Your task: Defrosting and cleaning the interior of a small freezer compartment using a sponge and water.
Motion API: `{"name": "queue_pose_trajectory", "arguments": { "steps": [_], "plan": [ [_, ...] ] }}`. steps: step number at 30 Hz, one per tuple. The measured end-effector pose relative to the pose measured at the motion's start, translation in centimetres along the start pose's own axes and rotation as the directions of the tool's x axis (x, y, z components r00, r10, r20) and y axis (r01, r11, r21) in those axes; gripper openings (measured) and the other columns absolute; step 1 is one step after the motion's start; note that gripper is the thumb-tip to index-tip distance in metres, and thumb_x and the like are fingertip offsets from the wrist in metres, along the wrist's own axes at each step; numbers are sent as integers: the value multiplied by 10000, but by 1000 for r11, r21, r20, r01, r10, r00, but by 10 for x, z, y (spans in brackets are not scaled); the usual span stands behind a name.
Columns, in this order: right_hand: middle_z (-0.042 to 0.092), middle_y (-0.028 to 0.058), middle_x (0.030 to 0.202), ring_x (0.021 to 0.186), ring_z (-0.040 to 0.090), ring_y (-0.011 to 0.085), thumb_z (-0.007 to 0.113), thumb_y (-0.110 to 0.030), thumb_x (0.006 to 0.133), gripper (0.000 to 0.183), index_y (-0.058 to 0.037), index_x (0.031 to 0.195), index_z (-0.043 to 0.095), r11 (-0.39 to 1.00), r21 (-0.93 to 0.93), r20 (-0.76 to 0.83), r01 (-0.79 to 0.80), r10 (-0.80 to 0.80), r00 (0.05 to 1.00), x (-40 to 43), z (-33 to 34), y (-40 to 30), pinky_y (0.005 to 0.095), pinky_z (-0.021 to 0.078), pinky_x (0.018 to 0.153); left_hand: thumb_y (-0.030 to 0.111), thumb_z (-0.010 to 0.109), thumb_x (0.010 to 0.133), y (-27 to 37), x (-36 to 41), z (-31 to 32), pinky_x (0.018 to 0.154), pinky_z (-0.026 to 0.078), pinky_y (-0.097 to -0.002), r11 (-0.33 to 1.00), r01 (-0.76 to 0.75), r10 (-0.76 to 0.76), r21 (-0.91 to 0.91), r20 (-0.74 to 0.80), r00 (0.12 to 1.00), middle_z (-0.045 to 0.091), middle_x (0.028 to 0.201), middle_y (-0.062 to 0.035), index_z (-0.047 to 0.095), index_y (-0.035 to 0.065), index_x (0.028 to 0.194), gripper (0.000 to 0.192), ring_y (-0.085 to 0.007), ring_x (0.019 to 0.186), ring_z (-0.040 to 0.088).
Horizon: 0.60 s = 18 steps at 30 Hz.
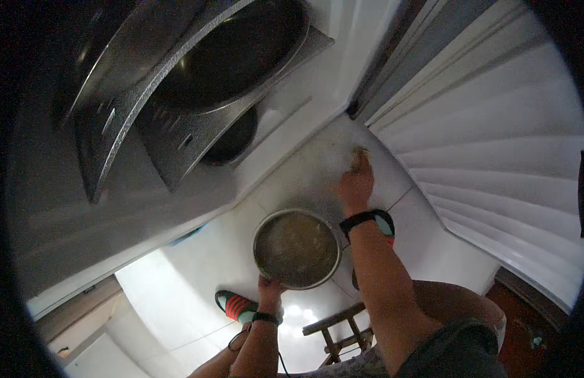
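A round basin (pixel 296 250) with a pale rim stands over the white tiled floor in front of me, murky greyish-brown inside, apparently filled with liquid. My left hand (pixel 270 286) grips its near rim at the lower left. Farther out, my right hand (pixel 357 184) reaches down to the floor tiles (pixel 315 158). Its fingers are closed on a small yellowish sponge or cloth (pixel 361 154), mostly hidden by the hand and blurred. The tiles just left of that hand look hazy and wet or smeared.
At upper left, a dark rack (pixel 202 137) holds dark round pans (pixel 240 56). A white ribbed panel (pixel 490 165) borders the floor on the right. A wooden stool (pixel 339 333) is close to my legs. My feet wear striped slides (pixel 236 304).
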State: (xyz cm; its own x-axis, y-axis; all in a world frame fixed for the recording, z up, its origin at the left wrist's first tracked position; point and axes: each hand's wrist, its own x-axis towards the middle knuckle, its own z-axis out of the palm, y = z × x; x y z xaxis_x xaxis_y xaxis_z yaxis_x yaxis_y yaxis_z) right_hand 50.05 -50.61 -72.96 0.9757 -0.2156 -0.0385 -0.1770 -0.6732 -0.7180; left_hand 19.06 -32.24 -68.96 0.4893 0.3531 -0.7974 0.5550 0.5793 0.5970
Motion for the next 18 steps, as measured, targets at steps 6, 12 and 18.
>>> {"name": "queue_pose_trajectory", "arguments": {
  "steps": [6,12,18],
  "plan": [
    [145,263,1547,1426,126,456,608,-180,842,780,-3,1491,213,831,-501,-163,-243,185,969,25,33,61,560,181,1136,33,636,885,-25,8,4,803,570,-384,996,31,-29,-85,18,999,618,1202,-99,520,86,1265,401,-250,1017,638],
    [122,268,1548,1434,99,458,573,-155,858,725,-1,1478,231,930,-329,239,165,-87,967,50,85,-6,548,136,1153,20,621,888,-5,-3,-19,825,559,-397,996,2,-4,-90,-15,1000,612,1209,-108,515,77,1268,398,-241,1038,627],
    [245,242,1498,1435,133,439,576,-50,794,656,-20,1416,369,955,-30,352,295,-266,897,26,96,11,543,162,1154,-20,604,864,16,-9,-31,851,545,-373,996,-48,53,76,-67,996,612,1203,-108,511,37,1260,410,-239,1035,625]
  ]
}}
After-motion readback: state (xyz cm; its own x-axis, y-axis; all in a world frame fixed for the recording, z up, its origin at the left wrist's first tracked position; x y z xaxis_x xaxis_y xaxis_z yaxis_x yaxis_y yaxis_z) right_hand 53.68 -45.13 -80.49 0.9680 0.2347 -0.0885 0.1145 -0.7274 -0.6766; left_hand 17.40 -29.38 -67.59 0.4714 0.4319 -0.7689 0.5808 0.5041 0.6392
